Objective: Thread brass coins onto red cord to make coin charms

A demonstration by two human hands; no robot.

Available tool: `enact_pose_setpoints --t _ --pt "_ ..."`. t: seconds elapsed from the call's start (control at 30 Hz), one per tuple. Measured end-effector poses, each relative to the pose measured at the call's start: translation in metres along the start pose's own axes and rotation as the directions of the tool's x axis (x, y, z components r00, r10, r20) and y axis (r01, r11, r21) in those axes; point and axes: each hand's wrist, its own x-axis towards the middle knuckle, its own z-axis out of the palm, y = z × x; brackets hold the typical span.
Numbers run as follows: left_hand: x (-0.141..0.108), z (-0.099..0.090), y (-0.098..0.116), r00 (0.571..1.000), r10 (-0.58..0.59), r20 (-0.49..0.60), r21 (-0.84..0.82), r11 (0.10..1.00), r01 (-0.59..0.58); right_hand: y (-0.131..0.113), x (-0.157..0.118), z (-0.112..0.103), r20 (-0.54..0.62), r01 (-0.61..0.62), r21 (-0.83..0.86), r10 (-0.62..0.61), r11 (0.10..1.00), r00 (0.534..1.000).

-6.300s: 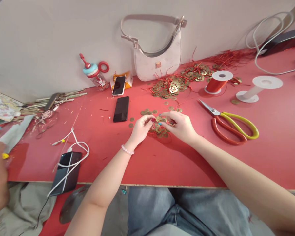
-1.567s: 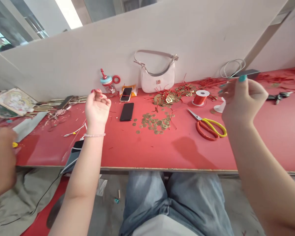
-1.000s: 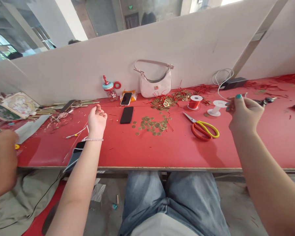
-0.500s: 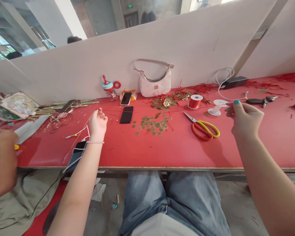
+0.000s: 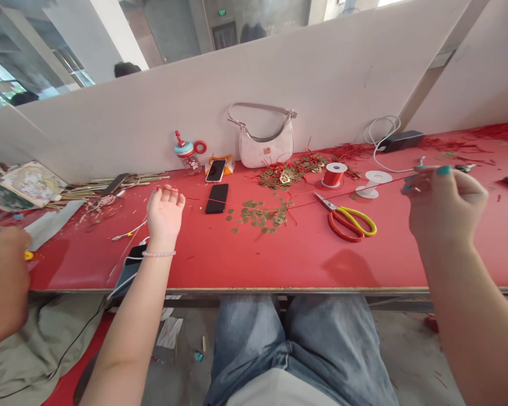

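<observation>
A thin red cord (image 5: 315, 202) stretches across the table between my two hands. Its left end is at the fingertips of my left hand (image 5: 166, 211), whose palm faces up, thumb and index finger pinched on it. My right hand (image 5: 447, 206), raised at the right, pinches the other end between thumb and fingers. Under the cord lie loose brass coins (image 5: 260, 217) and a black phone (image 5: 217, 198). Scissors (image 5: 349, 220) with red and yellow handles rest open-bladed or nearly so, left of my right hand.
Behind the coins are a heap of coins with red cords (image 5: 285, 173), a white handbag (image 5: 266, 148), a red spool (image 5: 333, 175) and a white spool (image 5: 375, 183). A cup (image 5: 187, 158) stands left of them. Another person's hand (image 5: 8, 239) is at the far left.
My right hand has moved right and nearer. My left hand has shifted slightly left, with its fingers more uncurled. The cord spans a wider distance between them.
</observation>
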Motion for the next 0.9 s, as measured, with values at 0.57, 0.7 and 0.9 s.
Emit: enact_pose_setpoints --t 0.57,0.7,0.9 --pt "0.011 0.011 -0.053 0.979 -0.115 0.168 0.159 0.983 0.088 0.027 -0.024 0.056 0.353 -0.469 0.315 0.357 0.825 0.865" --pt "0.003 0.016 -0.068 0.965 -0.161 0.208 0.209 0.971 0.116 0.038 -0.039 0.066 0.458 -0.561 0.294 0.401 0.773 0.793" --pt "-0.005 0.031 -0.088 0.933 -0.23 0.277 0.29 0.946 0.147 0.05 -0.041 0.085 0.571 -0.569 0.052 0.442 0.821 0.691"
